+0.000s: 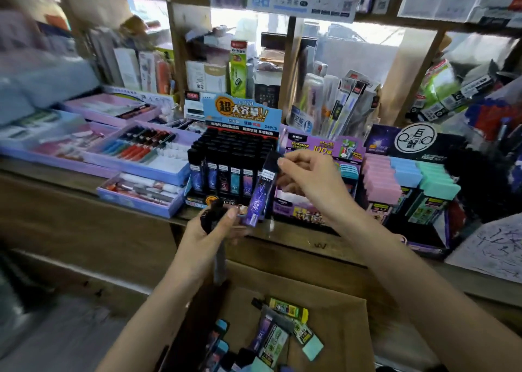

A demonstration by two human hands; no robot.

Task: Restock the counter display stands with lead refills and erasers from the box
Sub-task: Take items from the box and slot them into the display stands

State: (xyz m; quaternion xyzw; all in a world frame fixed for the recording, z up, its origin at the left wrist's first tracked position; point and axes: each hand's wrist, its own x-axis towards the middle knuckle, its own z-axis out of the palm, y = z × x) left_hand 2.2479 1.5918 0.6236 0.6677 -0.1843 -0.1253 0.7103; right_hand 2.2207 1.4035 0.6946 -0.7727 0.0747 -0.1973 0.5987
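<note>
My right hand (308, 179) pinches the black cap of a purple lead refill case (261, 192), which hangs tilted at the right front corner of the lead refill display stand (231, 156). That stand is packed with black-capped cases under a blue header card. My left hand (217, 230) grips several more dark refill cases in front of the counter edge. Below, the open cardboard box (333, 323) holds loose refill cases and green and teal erasers (308, 340). An eraser display stand (409, 185) with pink, blue and teal erasers stands to the right.
A purple display box (310, 202) sits between the two stands, behind my right hand. Purple pen trays (135, 151) cover the counter to the left. Pen packs in cups and shelves of stock rise behind. A scribbled paper (494, 250) lies at the right edge.
</note>
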